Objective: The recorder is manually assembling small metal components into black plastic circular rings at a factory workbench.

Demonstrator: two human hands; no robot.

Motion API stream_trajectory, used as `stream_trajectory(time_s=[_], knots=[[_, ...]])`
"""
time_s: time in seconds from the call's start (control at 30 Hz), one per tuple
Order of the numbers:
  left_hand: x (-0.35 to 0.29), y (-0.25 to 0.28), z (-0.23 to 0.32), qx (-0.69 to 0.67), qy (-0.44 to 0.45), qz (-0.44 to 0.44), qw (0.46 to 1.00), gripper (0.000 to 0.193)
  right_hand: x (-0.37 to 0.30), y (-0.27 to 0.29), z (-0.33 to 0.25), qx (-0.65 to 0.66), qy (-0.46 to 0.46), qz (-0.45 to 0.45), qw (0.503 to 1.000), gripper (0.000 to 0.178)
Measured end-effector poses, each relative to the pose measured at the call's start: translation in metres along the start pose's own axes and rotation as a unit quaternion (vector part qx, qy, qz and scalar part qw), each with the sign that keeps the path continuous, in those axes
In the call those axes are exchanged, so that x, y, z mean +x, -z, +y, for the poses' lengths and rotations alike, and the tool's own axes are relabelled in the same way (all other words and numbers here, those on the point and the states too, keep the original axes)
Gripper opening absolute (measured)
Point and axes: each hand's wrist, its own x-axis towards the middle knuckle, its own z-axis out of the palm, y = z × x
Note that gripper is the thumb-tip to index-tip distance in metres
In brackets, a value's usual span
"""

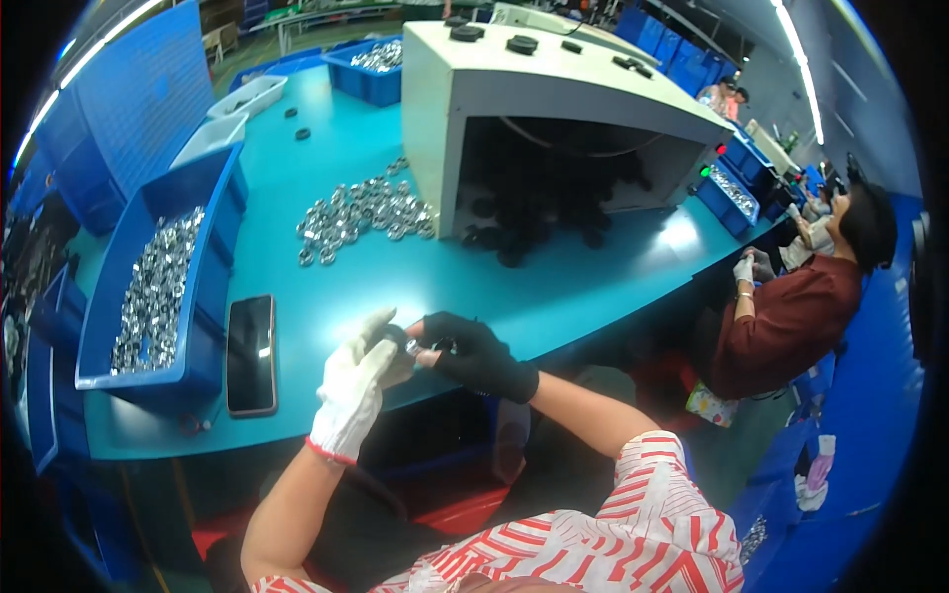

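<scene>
My left hand (350, 385), in a white knit glove, is closed on a black ring (394, 336) above the near edge of the table. My right hand (482, 358) wears a black glove with bare fingertips. Its fingers pinch a small silver metal ring (412, 347) right against the black one. The fingers partly hide both pieces, so I cannot tell whether one sits inside the other. Beyond my hands, a loose heap of silver metal rings (361, 212) lies on the turquoise table (326, 287). A dark pile of black rings (539, 212) fills the opening of a cream-coloured box-like machine (435, 128).
At the left, a blue bin (203, 341) holds many silver rings, and a phone (252, 354) lies beside it. Another blue bin (371, 84) stands at the back. Black rings (467, 33) rest on the machine's top. To the right, a person in a dark red top (791, 316) works alongside.
</scene>
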Motion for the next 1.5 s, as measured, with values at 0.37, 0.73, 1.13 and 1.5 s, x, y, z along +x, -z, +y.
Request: stream_trajectory(time_s=[0.37,0.73,1.13,1.5], knots=[[0.004,-0.009,-0.013,-0.060,0.038,-0.024,0.997,0.039,0.003,-0.009,-0.004,-0.004,0.058,0.047,0.997,0.031],[0.007,-0.012,0.012,-0.175,0.129,-0.032,0.976,0.047,0.009,0.009,-0.009,-0.095,0.050,0.089,0.990,0.035],[0.001,-0.009,0.005,-0.209,0.126,0.006,0.970,0.047,0.010,0.005,-0.005,-0.129,0.103,0.054,0.985,0.032],[0.001,-0.011,0.002,-0.211,0.135,0.025,0.968,0.049,0.013,-0.005,-0.009,-0.188,0.091,0.040,0.977,0.029]])
